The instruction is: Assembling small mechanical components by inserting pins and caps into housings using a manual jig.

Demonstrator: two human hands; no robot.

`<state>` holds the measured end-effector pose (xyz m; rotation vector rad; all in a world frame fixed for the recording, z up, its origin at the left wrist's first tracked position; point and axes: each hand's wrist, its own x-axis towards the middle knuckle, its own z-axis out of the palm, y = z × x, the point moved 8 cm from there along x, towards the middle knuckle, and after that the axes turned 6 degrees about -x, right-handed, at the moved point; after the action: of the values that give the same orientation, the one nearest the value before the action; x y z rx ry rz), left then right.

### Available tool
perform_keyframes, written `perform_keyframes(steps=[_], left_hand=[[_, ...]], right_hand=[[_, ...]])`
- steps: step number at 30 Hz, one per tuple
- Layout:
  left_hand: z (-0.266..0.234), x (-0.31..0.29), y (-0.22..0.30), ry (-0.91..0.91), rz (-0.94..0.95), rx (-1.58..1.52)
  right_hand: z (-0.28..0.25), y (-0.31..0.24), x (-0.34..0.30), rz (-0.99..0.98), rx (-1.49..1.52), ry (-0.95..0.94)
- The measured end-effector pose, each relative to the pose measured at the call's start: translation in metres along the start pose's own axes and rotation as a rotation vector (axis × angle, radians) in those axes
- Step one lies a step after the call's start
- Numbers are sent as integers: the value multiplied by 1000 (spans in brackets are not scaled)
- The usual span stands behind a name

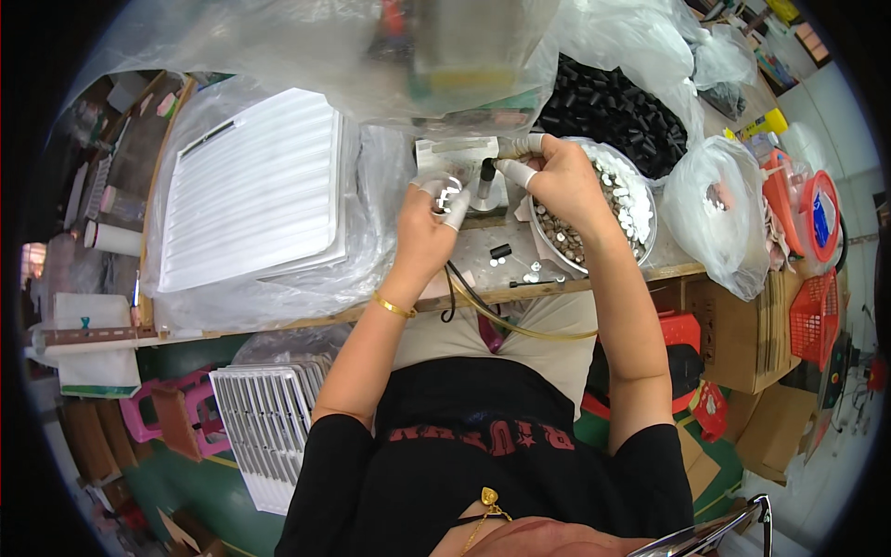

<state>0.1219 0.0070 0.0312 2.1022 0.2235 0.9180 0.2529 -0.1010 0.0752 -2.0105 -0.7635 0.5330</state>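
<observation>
My left hand, with white finger covers, is closed on small shiny silver pieces; their exact shape is unclear. Beside its fingertips stands a small metal fixture on a pale base, with a short black tube upright on top. From the other side reaches my right hand, thumb and forefinger covered and held apart. Its thumb tip is at the black tube, seemingly touching it. Below that wrist sits a round bowl of white and brownish-silver small discs.
A plastic bag of black tubes lies behind the bowl. White ridged trays rest on plastic at left. A loose black tube and white bits lie near the table edge. Clear plastic sheeting hangs across the back. Cables drop in front.
</observation>
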Motion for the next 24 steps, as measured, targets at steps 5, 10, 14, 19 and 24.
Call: perform_keyframes(steps=[5, 10, 14, 19, 24], left_hand=[[-11, -5, -27, 182, -588, -759], [-17, 5, -19, 319, -555, -1040], [-18, 12, -15, 408, -541, -1093], [-17, 10, -27, 493, -554, -1166], [-18, 6, 2, 366, -528, -944]], right_hand=[[6, -5, 11, 9, -32, -23], [6, -17, 12, -310, -350, 87], [4, -25, 7, -329, -443, 130], [-8, -15, -9, -73, -111, 161], [4, -40, -39, -504, -234, 234]])
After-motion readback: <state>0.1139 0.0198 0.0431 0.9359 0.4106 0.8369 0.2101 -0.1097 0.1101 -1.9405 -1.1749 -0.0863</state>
